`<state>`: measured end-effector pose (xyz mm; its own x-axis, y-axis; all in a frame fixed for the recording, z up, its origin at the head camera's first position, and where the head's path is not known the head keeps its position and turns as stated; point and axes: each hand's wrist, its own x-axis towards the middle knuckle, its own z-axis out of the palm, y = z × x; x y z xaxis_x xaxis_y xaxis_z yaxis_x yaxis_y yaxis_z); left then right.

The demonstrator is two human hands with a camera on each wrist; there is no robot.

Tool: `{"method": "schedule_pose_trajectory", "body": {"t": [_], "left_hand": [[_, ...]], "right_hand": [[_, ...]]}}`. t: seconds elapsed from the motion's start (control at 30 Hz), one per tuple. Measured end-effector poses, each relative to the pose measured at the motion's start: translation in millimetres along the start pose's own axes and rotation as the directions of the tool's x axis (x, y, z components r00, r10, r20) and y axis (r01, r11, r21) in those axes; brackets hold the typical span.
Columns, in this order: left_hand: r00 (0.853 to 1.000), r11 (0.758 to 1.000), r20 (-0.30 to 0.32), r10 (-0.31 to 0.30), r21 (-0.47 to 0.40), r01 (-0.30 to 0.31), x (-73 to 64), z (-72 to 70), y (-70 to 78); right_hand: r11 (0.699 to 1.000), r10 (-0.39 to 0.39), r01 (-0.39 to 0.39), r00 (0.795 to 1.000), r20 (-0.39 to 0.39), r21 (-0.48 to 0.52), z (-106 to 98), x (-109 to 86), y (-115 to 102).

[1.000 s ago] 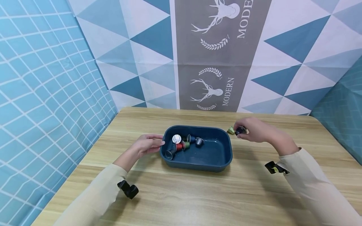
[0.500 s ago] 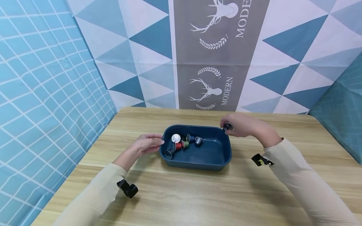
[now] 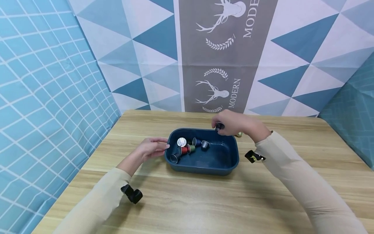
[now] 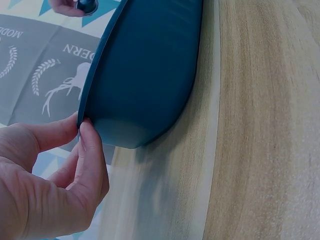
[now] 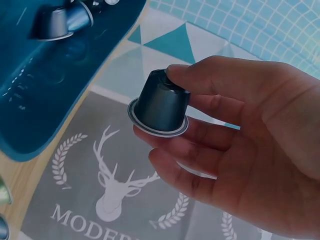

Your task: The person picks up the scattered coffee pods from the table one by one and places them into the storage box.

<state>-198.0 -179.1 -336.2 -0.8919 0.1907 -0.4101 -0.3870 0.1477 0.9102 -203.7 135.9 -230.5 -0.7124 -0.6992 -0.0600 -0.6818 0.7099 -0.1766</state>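
Observation:
My left hand (image 3: 152,149) pinches the left rim of a dark blue plastic tub (image 3: 201,170); the left wrist view shows thumb and fingertips on its edge. A dark coffee capsule (image 5: 162,102) is held in my right hand (image 3: 230,123), above the tub's back rim. In the right wrist view its rimmed end points down, with the thumb on its narrow end. Inside the tub, toward the left, lie a white-lidded capsule (image 3: 181,142), a red capsule (image 3: 183,150), a green capsule (image 3: 191,148), a blue capsule (image 3: 196,142), a grey capsule (image 3: 205,145) and a dark capsule (image 3: 175,158).
A yellow-green capsule (image 3: 239,134) lies on the wooden table (image 3: 187,201) right of the tub, partly hidden by my right hand. Near it, a dark blue capsule (image 5: 3,227) shows at the right wrist view's edge. A patterned cloth (image 3: 157,48) hangs behind the table.
My right hand has moved left with the dark capsule, from beside the yellow-green capsule to above the tub's back rim. My left hand stays at the tub's rim.

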Motion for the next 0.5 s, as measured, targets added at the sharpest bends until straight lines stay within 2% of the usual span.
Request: {"method": "schedule_pose_trajectory", "body": {"t": [0.23, 0.5], "left_hand": [[1.000, 1.000, 0.004, 0.003, -0.012, -0.003, -1.0, 0.0, 0.1], [1.000, 1.000, 0.005, -0.003, -0.013, 0.003, -2.4, 1.2, 1.4]], "right_hand": [[1.000, 0.006, -0.005, 0.998, 0.058, -0.024, -6.1, 15.4, -10.4], [0.999, 0.022, -0.016, 0.991, 0.130, -0.044, -1.7, 33.2, -24.6]]}}
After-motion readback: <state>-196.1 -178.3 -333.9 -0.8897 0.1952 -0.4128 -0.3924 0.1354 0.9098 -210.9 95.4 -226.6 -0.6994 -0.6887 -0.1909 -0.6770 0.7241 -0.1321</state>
